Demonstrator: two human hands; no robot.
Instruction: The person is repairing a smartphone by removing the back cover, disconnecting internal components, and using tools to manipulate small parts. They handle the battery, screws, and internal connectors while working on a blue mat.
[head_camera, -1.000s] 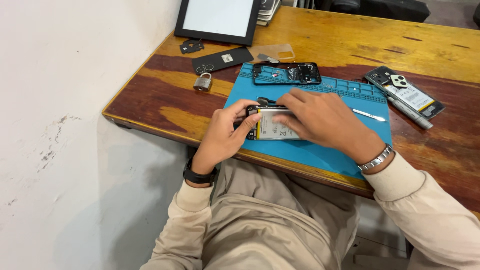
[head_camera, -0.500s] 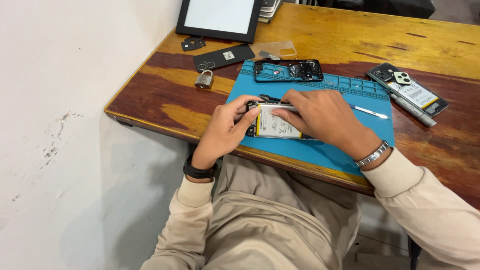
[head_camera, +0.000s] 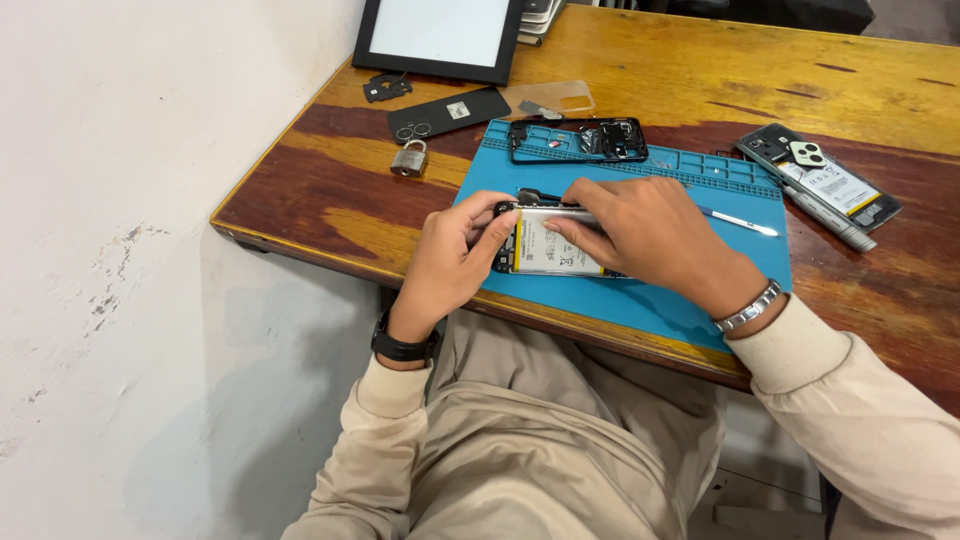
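An opened phone (head_camera: 548, 247) with its pale battery showing lies on a blue work mat (head_camera: 690, 300). My left hand (head_camera: 452, 262) grips the phone's left end, thumb on top. My right hand (head_camera: 645, 232) rests over its right part, fingers pressing near the top edge of the battery. A black phone frame (head_camera: 577, 140) sits at the mat's far edge. A thin white tool (head_camera: 740, 221) lies on the mat to the right of my right hand.
The wooden table (head_camera: 320, 200) also carries a small padlock (head_camera: 408, 160), a black back cover (head_camera: 447, 113), a clear case (head_camera: 548, 100), a tablet (head_camera: 440, 35), and another opened phone (head_camera: 820, 178) with a pen-like tool (head_camera: 832, 221). A white wall is at the left.
Both hands stay on the phone; my right fingers have shifted slightly along the battery's top edge. The camera view moved a little.
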